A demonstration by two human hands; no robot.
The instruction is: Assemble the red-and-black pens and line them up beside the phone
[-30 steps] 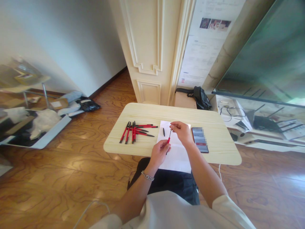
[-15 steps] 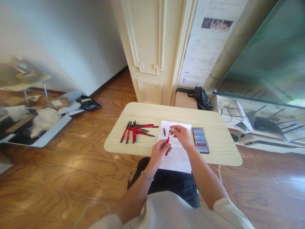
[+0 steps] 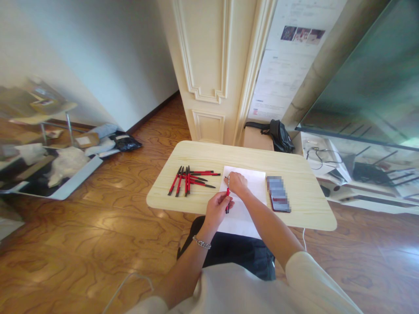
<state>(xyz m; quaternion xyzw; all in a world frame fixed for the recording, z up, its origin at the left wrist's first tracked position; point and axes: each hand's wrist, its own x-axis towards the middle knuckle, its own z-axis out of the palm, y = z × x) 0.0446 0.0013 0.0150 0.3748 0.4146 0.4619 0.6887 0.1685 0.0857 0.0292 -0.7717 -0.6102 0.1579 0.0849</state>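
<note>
My left hand (image 3: 218, 208) is closed around the red barrel of a pen (image 3: 228, 192), held upright over the white paper (image 3: 245, 218). A thin pale refill seems to stick out of the barrel's upper end. My right hand (image 3: 237, 183) is just beyond that end, its fingers curled down at the paper over a small black pen piece, of which only a dark tip (image 3: 225, 177) shows. My fingertips there are mostly hidden by the hand. Left of the paper lies a loose pile of several red and black pens (image 3: 187, 181).
A phone (image 3: 278, 194) lies right of the paper on the pale wooden table (image 3: 307, 209). A black bag (image 3: 279, 135) rests on a box beyond the table. A white cable (image 3: 304, 239) hangs at the right edge. Packages and an open box (image 3: 65, 192) lie on the floor at left.
My right hand has moved left and down from above the barrel's end to the black piece on the paper. The left hand still holds the barrel. The view has shifted slightly.
</note>
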